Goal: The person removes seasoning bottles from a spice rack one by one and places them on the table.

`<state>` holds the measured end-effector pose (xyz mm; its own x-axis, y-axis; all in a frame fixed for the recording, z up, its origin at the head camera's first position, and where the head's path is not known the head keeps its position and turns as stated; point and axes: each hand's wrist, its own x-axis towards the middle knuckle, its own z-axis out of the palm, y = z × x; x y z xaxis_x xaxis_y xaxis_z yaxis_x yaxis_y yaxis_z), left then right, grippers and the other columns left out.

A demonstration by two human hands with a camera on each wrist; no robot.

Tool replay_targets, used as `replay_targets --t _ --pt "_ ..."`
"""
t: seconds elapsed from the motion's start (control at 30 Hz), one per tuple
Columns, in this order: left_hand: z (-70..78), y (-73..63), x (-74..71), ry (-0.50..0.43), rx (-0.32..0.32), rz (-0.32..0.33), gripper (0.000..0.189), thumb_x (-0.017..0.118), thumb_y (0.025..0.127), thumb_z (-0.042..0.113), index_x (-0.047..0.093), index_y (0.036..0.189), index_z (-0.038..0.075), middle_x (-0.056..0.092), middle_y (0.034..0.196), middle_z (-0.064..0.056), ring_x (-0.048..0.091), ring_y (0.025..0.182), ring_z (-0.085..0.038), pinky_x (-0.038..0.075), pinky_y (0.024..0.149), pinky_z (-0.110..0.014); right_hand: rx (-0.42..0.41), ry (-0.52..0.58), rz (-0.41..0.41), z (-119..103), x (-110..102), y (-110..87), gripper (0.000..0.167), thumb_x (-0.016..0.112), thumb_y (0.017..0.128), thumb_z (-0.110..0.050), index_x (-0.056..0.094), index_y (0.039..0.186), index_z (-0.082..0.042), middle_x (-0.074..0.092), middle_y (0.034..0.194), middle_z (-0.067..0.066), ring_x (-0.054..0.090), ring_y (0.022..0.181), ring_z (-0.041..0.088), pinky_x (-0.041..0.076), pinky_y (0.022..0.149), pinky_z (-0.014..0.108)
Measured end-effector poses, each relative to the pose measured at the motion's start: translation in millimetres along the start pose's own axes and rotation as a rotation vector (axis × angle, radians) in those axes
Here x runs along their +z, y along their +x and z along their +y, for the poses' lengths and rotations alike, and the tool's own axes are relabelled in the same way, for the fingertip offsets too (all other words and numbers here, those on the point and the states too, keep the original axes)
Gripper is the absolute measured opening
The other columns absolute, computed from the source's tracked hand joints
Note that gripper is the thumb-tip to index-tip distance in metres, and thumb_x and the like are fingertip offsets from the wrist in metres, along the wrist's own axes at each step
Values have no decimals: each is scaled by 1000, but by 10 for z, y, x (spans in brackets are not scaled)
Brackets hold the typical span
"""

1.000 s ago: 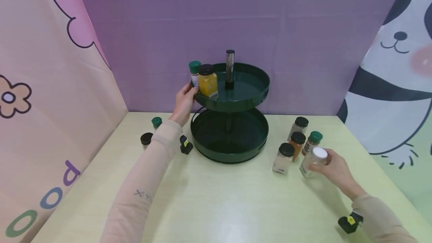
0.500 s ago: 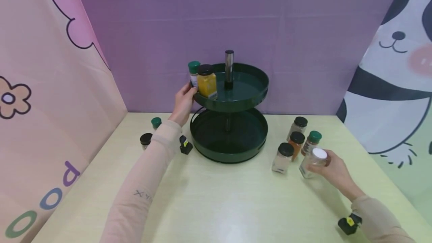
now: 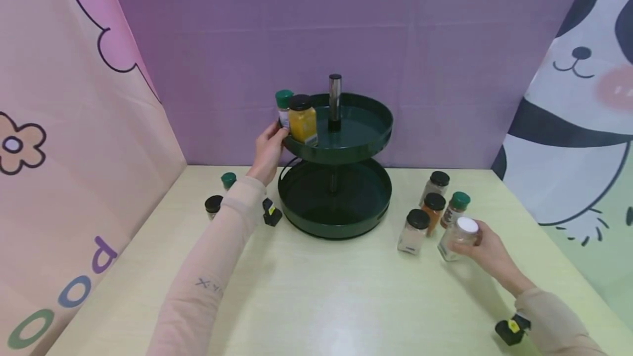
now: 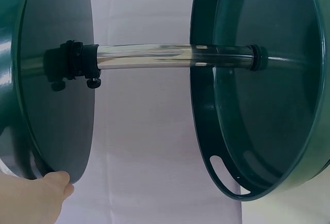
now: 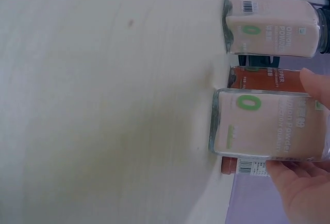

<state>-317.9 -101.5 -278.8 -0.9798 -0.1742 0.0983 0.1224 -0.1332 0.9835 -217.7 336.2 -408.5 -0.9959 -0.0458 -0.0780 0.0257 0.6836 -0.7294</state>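
Observation:
My left hand [image 3: 269, 150] grips the left rim of the upper tray [image 3: 341, 153] of a dark green two-tier rack; in the left wrist view, fingertips [image 4: 58, 178] show at this tray's underside. Just above that hand, a green-capped spice jar [image 3: 284, 109] and a black-lidded yellow spice jar [image 3: 303, 125] stand on the upper tray. At the right, my right hand [image 3: 492, 251] holds a white-lidded spice jar [image 3: 457, 240] between thumb and fingers. Its pale powder and label [image 5: 268, 126] show in the right wrist view. The jar is upright, at or close to the tabletop.
Black-lidded jars [image 3: 413, 232], [image 3: 433, 213], [image 3: 436, 185] and a green-capped jar [image 3: 455, 209] cluster beside the held jar. The lower tray [image 3: 336, 229] holds nothing visible. Behind my left forearm are a green-capped jar [image 3: 228, 180] and a black-lidded jar [image 3: 214, 205], partly hidden.

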Motion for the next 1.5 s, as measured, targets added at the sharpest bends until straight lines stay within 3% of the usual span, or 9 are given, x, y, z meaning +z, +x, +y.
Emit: replay_targets --t 0.23,0.47,0.53,0.63,0.77,0.87,1.07,1.3,1.5 --pt "-4 -35 -60 -25 -18 -6 54 47 95 22 26 144 11 28 150 -4 29 136 -14 26 111 -28 -30 27 -31 -85 -48 -25 96 65 83 -36 7 141 12 19 141 38 23 125 56 28 98 64" --pt "-36 -103 -149 -16 -23 -4 54 48 95 26 28 144 11 29 149 -4 31 134 -15 29 109 -28 -111 43 18 -300 -219 -68 87 60 87 -36 8 143 7 16 145 33 23 129 51 30 101 56" --pt "-52 -120 -182 -4 -23 7 54 48 95 26 30 143 11 31 148 -5 35 132 -16 31 108 -30 -140 46 56 -395 -276 -71 83 58 88 -35 11 144 4 18 146 30 23 130 48 31 102 49" --pt "-81 -135 -232 11 -17 27 51 49 95 25 35 141 9 36 146 -6 40 128 -17 34 106 -30 -180 59 115 -579 -339 -55 78 57 89 -36 16 144 1 22 147 26 25 131 44 37 102 27" --pt "-121 -151 -285 12 -4 33 48 50 94 22 40 138 7 40 143 -8 42 127 -18 37 104 -26 -237 88 147 -894 -385 -16 73 57 89 -36 22 144 -3 28 147 21 29 132 38 38 91 4" --pt "-145 -172 -312 19 8 27 46 51 94 21 42 137 6 42 141 -8 44 127 -18 38 103 -25 -270 94 130 -1142 -401 22 73 56 89 -39 23 144 -6 29 147 17 32 132 35 39 96 12" --pt "-175 -254 -343 23 9 -7 44 50 94 17 43 135 3 47 137 -11 45 125 -19 39 102 -27 -283 147 66 -1544 -411 135 76 57 87 -43 23 145 -9 28 149 12 30 134 32 29 106 50" --pt "-205 -383 -400 66 13 -64 44 49 94 15 40 136 2 45 137 -14 45 125 -21 40 102 -27 -265 184 15 -1877 -381 388 85 60 82 -51 19 147 -14 26 151 7 26 137 25 25 110 48" --pt "-228 -466 -467 119 24 -103 43 49 94 14 41 135 2 47 136 -14 46 124 -21 41 101 -28 -273 256 29 -2078 -339 663 80 59 86 -41 17 147 -11 23 151 9 24 138 23 23 112 44"
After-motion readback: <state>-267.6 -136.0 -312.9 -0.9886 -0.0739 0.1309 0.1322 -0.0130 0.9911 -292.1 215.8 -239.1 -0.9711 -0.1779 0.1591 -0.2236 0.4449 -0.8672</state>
